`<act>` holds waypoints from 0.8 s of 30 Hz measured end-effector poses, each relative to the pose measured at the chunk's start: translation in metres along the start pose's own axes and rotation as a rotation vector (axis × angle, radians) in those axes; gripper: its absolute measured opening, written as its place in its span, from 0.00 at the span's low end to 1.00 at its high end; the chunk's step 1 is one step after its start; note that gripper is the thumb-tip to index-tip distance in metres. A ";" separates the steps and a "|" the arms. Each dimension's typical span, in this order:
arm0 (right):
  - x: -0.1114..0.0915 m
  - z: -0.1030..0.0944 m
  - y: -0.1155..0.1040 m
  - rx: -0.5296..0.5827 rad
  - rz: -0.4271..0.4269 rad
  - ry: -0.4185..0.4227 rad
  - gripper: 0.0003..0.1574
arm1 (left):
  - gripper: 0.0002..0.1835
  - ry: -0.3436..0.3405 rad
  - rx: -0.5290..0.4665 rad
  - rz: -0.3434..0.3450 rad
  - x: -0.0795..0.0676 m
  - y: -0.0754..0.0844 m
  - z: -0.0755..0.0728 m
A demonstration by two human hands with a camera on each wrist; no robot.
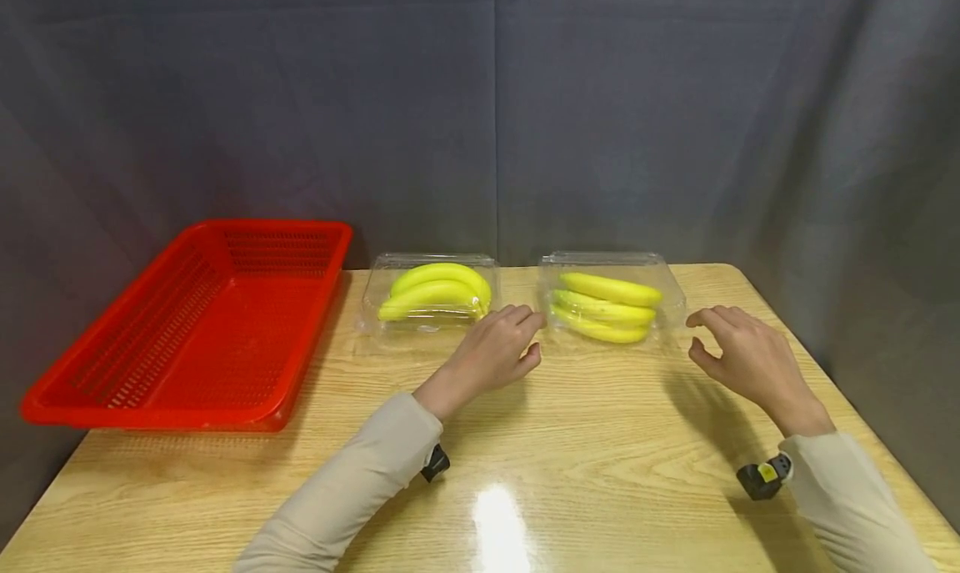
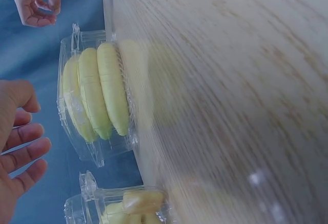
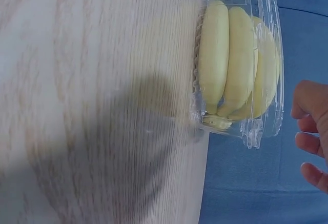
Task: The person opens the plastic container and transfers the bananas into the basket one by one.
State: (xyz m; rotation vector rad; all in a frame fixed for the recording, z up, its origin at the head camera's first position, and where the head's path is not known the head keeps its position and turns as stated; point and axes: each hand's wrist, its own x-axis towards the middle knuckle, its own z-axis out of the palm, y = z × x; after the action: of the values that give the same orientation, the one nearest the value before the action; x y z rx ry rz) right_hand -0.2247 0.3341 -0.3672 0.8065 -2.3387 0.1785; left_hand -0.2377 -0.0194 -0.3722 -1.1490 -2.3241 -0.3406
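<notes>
Two clear plastic clamshell boxes with yellow bananas stand side by side at the table's far edge. My left hand (image 1: 501,348) hovers between them, fingers loosely bent, near the left side of the right-hand box (image 1: 667,285). Inside that box lie several bananas (image 1: 607,308), seen close up in the right wrist view as well. On the other side of it, my right hand (image 1: 746,358) hangs apart from the box with relaxed, curved fingers. Neither hand holds anything. The left-hand box (image 1: 378,281) contains more bananas (image 1: 438,294), and my left hand overlaps its right corner in the head view.
A red plastic basket (image 1: 296,381) with slotted sides stands at the left of the wooden table (image 1: 585,456). Behind the table hangs a dark grey curtain (image 1: 420,123), which also runs along the right side.
</notes>
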 end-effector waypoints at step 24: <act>-0.003 0.011 0.010 -0.015 0.043 -0.052 0.18 | 0.07 -0.052 -0.029 0.013 0.014 0.000 0.015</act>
State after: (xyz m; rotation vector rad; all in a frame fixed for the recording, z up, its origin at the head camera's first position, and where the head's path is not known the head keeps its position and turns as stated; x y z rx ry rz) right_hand -0.2350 0.3399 -0.3768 0.7620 -2.4046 0.1605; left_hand -0.2500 -0.0040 -0.3768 -1.2005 -2.3625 -0.3450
